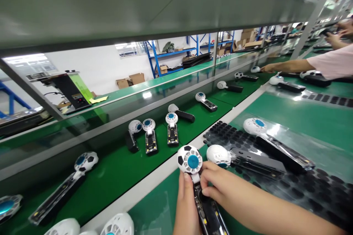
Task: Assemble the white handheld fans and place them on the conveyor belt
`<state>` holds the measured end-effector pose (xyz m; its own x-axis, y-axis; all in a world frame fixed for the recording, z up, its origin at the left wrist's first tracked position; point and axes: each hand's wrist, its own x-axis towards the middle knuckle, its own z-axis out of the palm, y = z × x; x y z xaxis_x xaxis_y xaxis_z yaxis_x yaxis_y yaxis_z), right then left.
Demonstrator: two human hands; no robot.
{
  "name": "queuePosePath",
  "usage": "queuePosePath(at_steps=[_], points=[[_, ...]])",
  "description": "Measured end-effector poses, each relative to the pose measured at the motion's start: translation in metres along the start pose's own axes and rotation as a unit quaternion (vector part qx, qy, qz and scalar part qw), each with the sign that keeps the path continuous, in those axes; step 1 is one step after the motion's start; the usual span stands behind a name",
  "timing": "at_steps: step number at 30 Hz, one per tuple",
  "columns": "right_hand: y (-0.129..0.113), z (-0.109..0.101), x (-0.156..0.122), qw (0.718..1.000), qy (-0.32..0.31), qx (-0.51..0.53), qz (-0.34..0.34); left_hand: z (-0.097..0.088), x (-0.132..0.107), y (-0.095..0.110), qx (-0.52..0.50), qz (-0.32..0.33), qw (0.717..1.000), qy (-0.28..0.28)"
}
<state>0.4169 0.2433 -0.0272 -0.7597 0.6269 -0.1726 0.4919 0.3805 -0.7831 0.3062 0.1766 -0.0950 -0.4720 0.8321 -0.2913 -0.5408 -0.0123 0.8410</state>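
A handheld fan with a white football-patterned head and a blue centre (190, 159) stands tilted in front of me. My left hand (185, 203) is closed around its left side, just below the head. The fan's handle shows a dark casing with small yellow parts. My right hand (217, 181) is closed in a pinch at the top of this handle, by the white neck; a small dark piece shows at the fingertips, but its kind is unclear. Beside my right hand, another fan (219, 155) lies across a sheet of black round pads (298, 196).
Several similar fans (149, 125) lie along the green conveyor belt (110, 187). A further fan (255, 126) rests on the right-hand worktop (311, 117). White fan heads (118, 224) sit at the lower edge. A co-worker's arm (292, 66) reaches over the belt. A metal shelf (110, 3) hangs overhead.
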Motion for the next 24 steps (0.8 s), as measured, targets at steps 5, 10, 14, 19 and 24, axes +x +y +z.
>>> queuePosePath(at_steps=[5, 10, 14, 19, 24], points=[[-0.002, -0.001, 0.001, 1.0, -0.005, -0.003, 0.011, 0.004, 0.005, -0.003, -0.011, 0.022, 1.0, -0.007], [-0.003, 0.001, 0.002, 1.0, -0.001, -0.018, 0.01, 0.005, 0.01, -0.011, 0.023, 0.035, 0.999, 0.008], [0.001, 0.007, 0.006, 0.999, 0.014, -0.025, 0.022, 0.002, 0.01, -0.011, 0.076, 0.007, 0.997, 0.024], [0.011, 0.016, 0.004, 0.996, 0.073, -0.042, -0.017, 0.005, 0.008, -0.006, 0.13, -0.014, 0.99, 0.045], [0.015, 0.023, 0.003, 0.993, 0.107, -0.041, -0.018, 0.008, 0.006, 0.002, 0.16, -0.031, 0.984, 0.065]])
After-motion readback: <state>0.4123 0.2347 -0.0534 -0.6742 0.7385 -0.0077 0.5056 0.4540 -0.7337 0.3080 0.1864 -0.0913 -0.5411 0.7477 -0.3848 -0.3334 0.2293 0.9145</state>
